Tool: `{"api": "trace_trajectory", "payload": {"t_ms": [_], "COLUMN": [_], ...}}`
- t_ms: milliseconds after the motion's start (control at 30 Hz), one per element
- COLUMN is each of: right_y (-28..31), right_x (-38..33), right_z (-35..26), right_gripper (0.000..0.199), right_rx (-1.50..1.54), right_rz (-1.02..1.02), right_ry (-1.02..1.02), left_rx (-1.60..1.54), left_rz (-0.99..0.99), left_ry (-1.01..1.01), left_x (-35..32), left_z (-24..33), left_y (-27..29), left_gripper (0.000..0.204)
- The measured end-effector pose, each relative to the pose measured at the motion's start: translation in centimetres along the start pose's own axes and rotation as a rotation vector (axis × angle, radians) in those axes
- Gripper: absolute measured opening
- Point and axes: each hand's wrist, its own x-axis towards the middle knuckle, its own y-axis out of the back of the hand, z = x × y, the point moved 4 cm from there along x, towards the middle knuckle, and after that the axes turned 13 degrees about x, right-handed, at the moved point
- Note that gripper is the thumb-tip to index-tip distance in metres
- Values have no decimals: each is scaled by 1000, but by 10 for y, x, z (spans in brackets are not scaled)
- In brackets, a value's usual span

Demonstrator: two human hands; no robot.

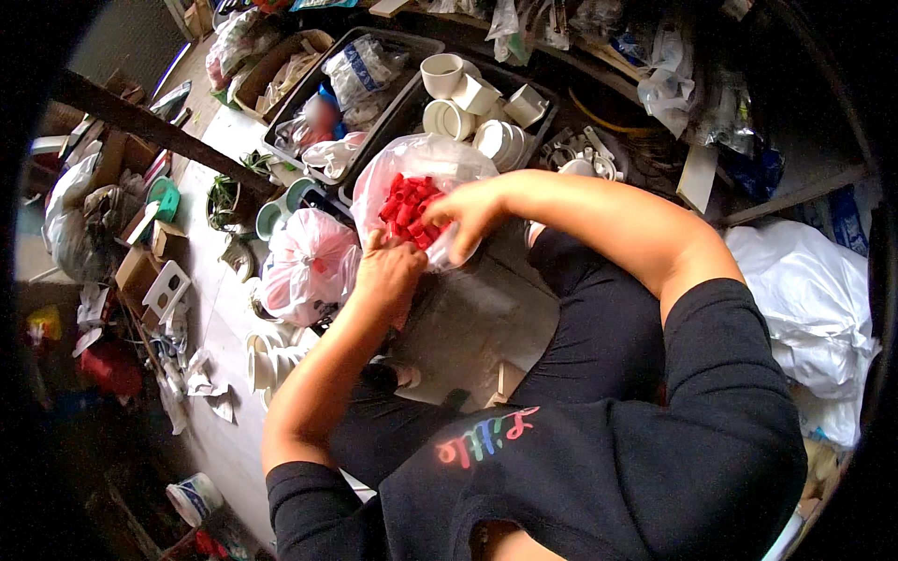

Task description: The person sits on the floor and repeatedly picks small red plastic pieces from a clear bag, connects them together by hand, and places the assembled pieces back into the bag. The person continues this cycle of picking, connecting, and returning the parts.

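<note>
A clear plastic bag (426,161) full of small red caps (410,204) sits in front of me. My right hand (458,213) reaches into the bag's mouth with its fingers curled among the red caps. My left hand (388,271) grips the bag's near edge just below them. Whether the right hand holds any caps is hidden by its own fingers.
A tied pink-and-white bag (309,262) lies left of my left hand. Behind are dark bins, one (552,107) with white pipe fittings (449,75), one (285,140) with bagged parts. White bags (814,299) pile at the right. Cardboard boxes (150,271) and clutter crowd the left.
</note>
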Motion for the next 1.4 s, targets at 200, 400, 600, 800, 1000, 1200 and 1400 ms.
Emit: {"api": "trace_trajectory", "payload": {"t_ms": [200,400,600,800,1000,1200,1400], "right_y": [36,62,21,-2,-38,56,-8], "right_x": [5,-5,-3,4,39,25,13], "right_z": [3,-28,-9,-14,9,-21,-5], "right_gripper": [11,12,26,48,41,13,26], "right_rx": [-664,-618,-605,-338,-662,-750,-526], "right_rz": [411,499,-21,-247,-228,446,-165], "right_ry": [-60,93,-257,-435,-187,-74,-259], "left_rx": [-64,-16,-116,-177,-126,-82,-163], "left_rz": [310,430,317,363,346,507,385], "left_ry": [273,402,184,212,222,388,233], "left_x": [-8,-5,-14,-40,-30,-11,-31], "left_z": [-57,-76,-38,-14,-29,-79,-32], "left_y": [45,60,21,10,5,44,24], "left_gripper": [10,13,16,8,12,18,15]}}
